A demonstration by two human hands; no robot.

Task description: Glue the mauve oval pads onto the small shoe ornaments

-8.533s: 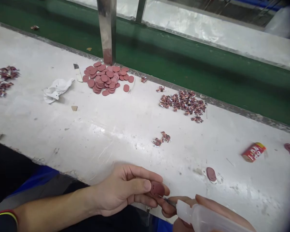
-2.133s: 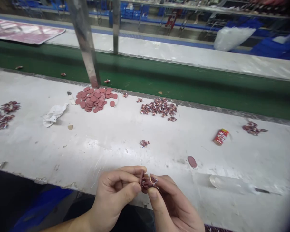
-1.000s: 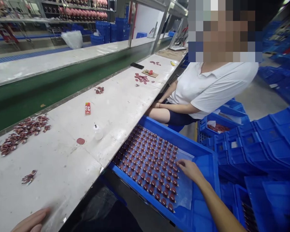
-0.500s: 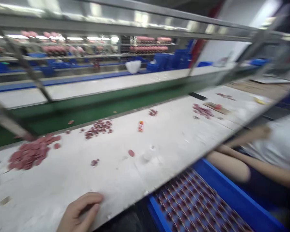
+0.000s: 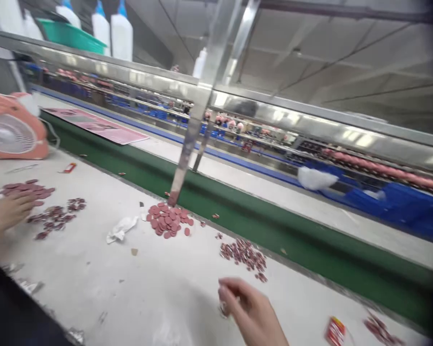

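Observation:
My right hand (image 5: 250, 312) comes up from the bottom edge. Its fingers curl in a pinch over a tiny blurred thing on the white worktable (image 5: 94, 283). My left hand (image 5: 7, 211) lies at the far left edge with its fingers stretched out flat. It is beside a pile of small patterned red pieces (image 5: 54, 218) and a few flat red discs (image 5: 25, 188). Further back, a larger heap of red discs (image 5: 168, 221) sits at the foot of a metal post (image 5: 191, 134). Another pile of small patterned pieces (image 5: 245, 253) lies just beyond my right hand.
A crumpled white rag (image 5: 120, 229) lies left of the disc heap. An orange fan (image 5: 10, 132) stands at the far left. A red packet (image 5: 335, 331) lies at the lower right. A green conveyor belt (image 5: 260, 223) runs behind the table. White bottles (image 5: 120, 33) stand on the shelf above.
The view has swung left and up, away from the blue crate and the seated co-worker. My right hand has come onto the table; my left hand has gone to the far-left piles.

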